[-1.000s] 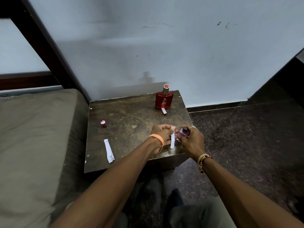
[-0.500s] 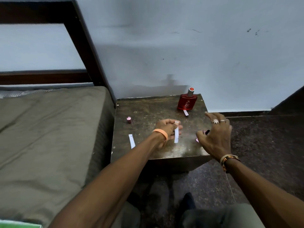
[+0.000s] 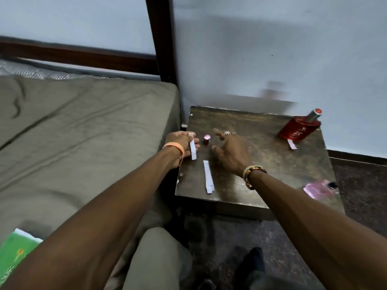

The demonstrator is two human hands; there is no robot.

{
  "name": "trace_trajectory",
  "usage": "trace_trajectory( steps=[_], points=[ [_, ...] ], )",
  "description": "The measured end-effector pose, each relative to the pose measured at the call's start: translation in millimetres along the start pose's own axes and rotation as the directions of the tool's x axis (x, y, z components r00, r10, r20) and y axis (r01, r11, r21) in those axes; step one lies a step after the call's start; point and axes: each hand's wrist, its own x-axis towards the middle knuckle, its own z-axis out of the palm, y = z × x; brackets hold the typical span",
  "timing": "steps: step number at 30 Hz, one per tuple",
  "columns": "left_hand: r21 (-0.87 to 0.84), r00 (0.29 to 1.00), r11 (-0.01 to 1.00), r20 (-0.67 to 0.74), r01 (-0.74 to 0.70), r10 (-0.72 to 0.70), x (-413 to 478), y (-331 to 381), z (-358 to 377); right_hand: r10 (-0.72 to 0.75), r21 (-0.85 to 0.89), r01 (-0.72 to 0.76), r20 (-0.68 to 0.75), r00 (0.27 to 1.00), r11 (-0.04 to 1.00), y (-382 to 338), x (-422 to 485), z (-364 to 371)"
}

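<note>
Three white paper strips are in view. The left hand is at the left edge of the tabletop and pinches one strip by its top end, so the rest hangs down. A second strip lies flat on the tabletop, near its front edge, between the two wrists. A third strip lies at the foot of the red bottle.

The right hand is relaxed, with spread fingers, and holds nothing. It is just right of the single small pink cap. The cap stands upright on the tabletop between the two hands, apart from both.

There are two bottles. The red one stands at the back right corner. A blurred pink bottle sits at the front right edge, well apart from the hands. One bed adjoins the tabletop on the left.
</note>
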Motion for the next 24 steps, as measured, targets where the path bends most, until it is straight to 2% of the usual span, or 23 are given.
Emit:
trace_trajectory(
  steps=[6,12,19,24],
  points=[
    [-0.062,0.997,0.997,0.055,0.052,-0.048,22.1,-11.9,2.6,-0.015,-0.016,0.016,0.058,0.998,1.0,-12.3,34.8,32.4],
    [-0.088,0.991,0.993,0.116,0.078,-0.067,18.7,-14.1,10.7,0.053,0.023,-0.051,-0.063,0.997,0.998,-9.6,15.6,24.2],
    [-0.007,0.965,1.0,0.263,0.01,-0.007,-32.6,3.0,62.5,0.057,0.021,-0.054,-0.212,0.976,0.998,8.0,-35.2,-42.5],
    [0.021,0.919,0.999,0.392,-0.038,0.027,-88.7,9.5,134.3,0.135,0.025,-0.134,-0.323,0.937,0.991,39.2,-82.1,-110.7]
  ],
)
